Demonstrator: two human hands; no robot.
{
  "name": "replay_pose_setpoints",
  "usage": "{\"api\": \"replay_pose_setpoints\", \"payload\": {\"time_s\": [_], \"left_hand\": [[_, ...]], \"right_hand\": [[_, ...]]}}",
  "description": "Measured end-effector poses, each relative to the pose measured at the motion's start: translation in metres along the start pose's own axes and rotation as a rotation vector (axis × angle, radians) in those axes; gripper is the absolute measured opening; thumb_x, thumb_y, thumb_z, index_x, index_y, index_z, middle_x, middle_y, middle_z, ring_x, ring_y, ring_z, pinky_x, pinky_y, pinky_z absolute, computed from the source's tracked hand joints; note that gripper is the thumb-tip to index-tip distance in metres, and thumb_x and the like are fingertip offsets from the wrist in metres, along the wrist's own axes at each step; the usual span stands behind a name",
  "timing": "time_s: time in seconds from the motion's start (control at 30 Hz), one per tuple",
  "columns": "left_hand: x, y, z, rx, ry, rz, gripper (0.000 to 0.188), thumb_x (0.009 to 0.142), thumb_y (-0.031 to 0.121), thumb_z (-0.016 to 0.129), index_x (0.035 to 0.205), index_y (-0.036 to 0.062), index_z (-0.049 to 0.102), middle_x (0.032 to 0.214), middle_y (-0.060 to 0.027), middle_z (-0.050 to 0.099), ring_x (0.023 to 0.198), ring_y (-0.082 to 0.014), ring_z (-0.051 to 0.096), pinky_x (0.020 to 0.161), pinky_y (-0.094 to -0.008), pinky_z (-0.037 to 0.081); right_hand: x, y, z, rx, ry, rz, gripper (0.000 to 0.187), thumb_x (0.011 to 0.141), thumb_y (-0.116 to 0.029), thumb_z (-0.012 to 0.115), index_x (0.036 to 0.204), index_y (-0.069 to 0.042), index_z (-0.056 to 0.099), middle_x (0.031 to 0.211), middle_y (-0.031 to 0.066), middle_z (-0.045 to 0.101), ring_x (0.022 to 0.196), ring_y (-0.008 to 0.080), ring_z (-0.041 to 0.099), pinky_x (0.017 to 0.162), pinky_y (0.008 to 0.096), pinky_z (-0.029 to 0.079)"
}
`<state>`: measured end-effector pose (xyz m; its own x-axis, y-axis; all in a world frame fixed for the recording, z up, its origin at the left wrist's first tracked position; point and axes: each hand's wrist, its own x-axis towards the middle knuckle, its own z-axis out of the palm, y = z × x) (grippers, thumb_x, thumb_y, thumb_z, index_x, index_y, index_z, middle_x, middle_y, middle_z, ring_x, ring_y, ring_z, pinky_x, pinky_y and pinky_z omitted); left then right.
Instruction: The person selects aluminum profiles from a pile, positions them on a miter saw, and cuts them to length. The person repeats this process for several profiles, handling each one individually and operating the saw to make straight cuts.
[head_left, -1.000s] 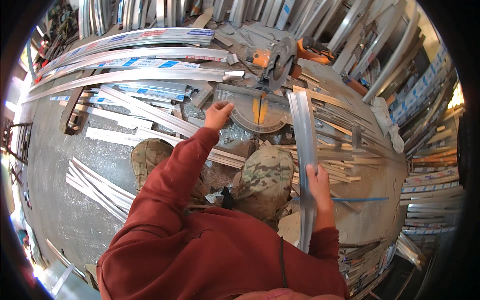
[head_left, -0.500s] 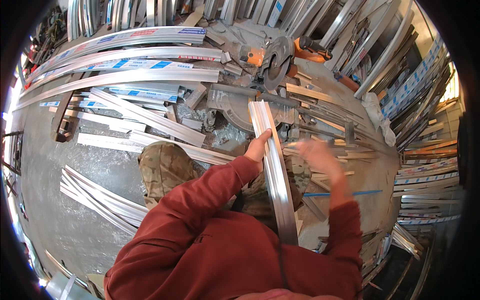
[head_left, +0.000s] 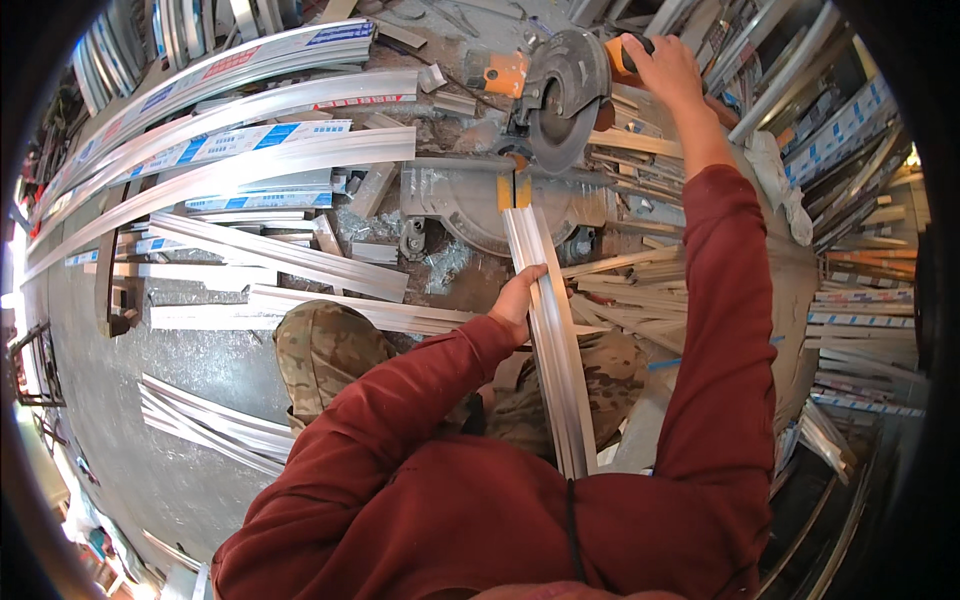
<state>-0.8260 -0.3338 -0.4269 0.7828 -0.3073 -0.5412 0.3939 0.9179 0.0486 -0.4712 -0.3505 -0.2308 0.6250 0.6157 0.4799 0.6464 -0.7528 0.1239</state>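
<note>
My left hand is closed around a silver metal profile, its thumb lying over the top face. The profile slants from my lap up to the front of the mitre saw's round base. At the upper right, my right hand grips the black and orange handle of the mitre saw. The round saw blade and its grey guard stand raised over the base. A yellow slot insert shows just beyond the profile's far end.
Long silver profiles, some with printed film, extend left of the saw. Loose strips lie on the floor at left. Offcuts are strewn right of the saw, and stacked profiles line the far right. A white bag stands at right.
My right hand has risen from beside the profile to the saw handle and closed on it. My left hand still holds the profile in nearly the same place. The view has shifted slightly.
</note>
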Motion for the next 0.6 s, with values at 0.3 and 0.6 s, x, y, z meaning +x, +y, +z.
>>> {"api": "replay_pose_setpoints", "payload": {"time_s": [0.3, 0.6], "left_hand": [[0.012, -0.029, 0.004, 0.107, 0.013, -0.007, 0.046, 0.100, 0.043, 0.047, 0.112, 0.0000, 0.056, 0.099, -0.0138, 0.064, 0.091, -0.0264, 0.064, 0.082, -0.0418, 0.054], [0.013, -0.030, 0.012, 0.249, 0.034, 0.056, 0.047, 0.101, 0.040, 0.046, 0.119, -0.0027, 0.051, 0.103, -0.0190, 0.065, 0.087, -0.0279, 0.066, 0.079, -0.0433, 0.056]], "right_hand": [[-0.047, 0.017, -0.011, 0.130, -0.332, 0.092, 0.082, 0.081, -0.073, 0.047, 0.102, 0.003, 0.070, 0.096, 0.0218, 0.070, 0.088, 0.0387, 0.067, 0.083, 0.0459, 0.049], [-0.077, -0.022, -0.038, 0.080, -0.438, 0.167, 0.079, 0.086, -0.070, 0.040, 0.088, 0.002, 0.073, 0.088, 0.0217, 0.070, 0.084, 0.0379, 0.067, 0.076, 0.0465, 0.051]]}}
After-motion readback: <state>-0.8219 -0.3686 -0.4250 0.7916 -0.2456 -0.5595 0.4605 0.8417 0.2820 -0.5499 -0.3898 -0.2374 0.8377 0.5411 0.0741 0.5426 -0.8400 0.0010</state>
